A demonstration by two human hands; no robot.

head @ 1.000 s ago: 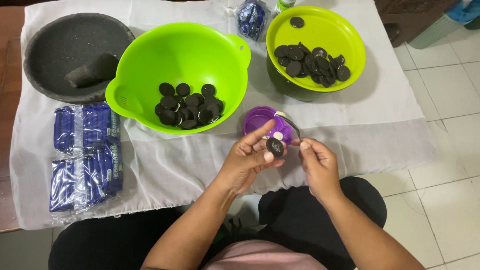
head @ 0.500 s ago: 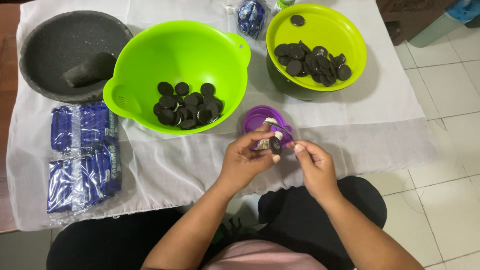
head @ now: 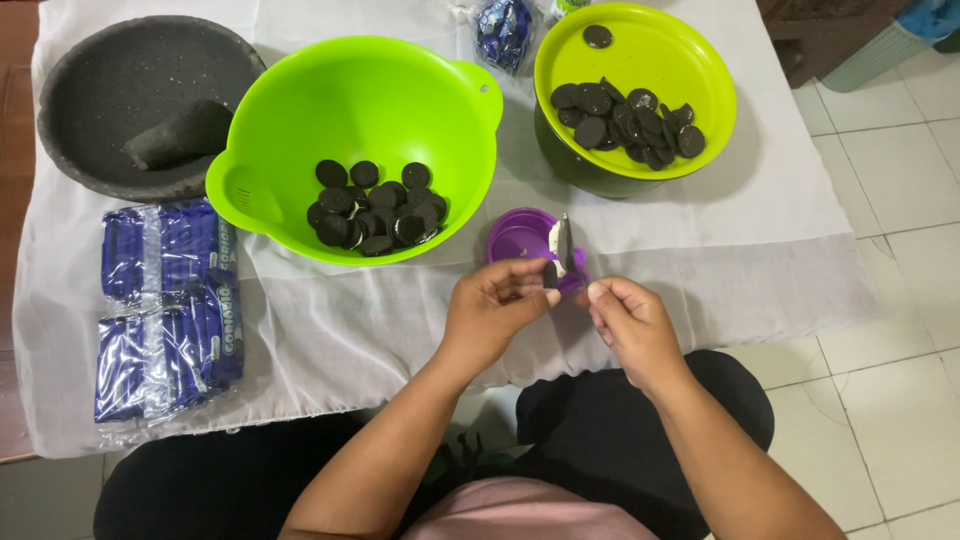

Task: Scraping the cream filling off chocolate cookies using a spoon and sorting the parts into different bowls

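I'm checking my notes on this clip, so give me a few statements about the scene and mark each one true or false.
1. The left hand holds a dark cookie half over the purple cup. True.
2. The large green bowl is empty. False: dark cookie halves lie in it.
3. A stone pestle lies in the grey mortar. True.
4. The blue packets sit right of the purple cup. False: they lie at the cloth's left.

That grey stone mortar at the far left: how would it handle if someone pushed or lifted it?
The mortar looks like thick stone, so probably heavy for its size and stiff. Its wide, shallow shape suggests it would not tip easily. It sits on the white cloth, so a push might drag or bunch the cloth. The pestle lies loose inside and could shift.
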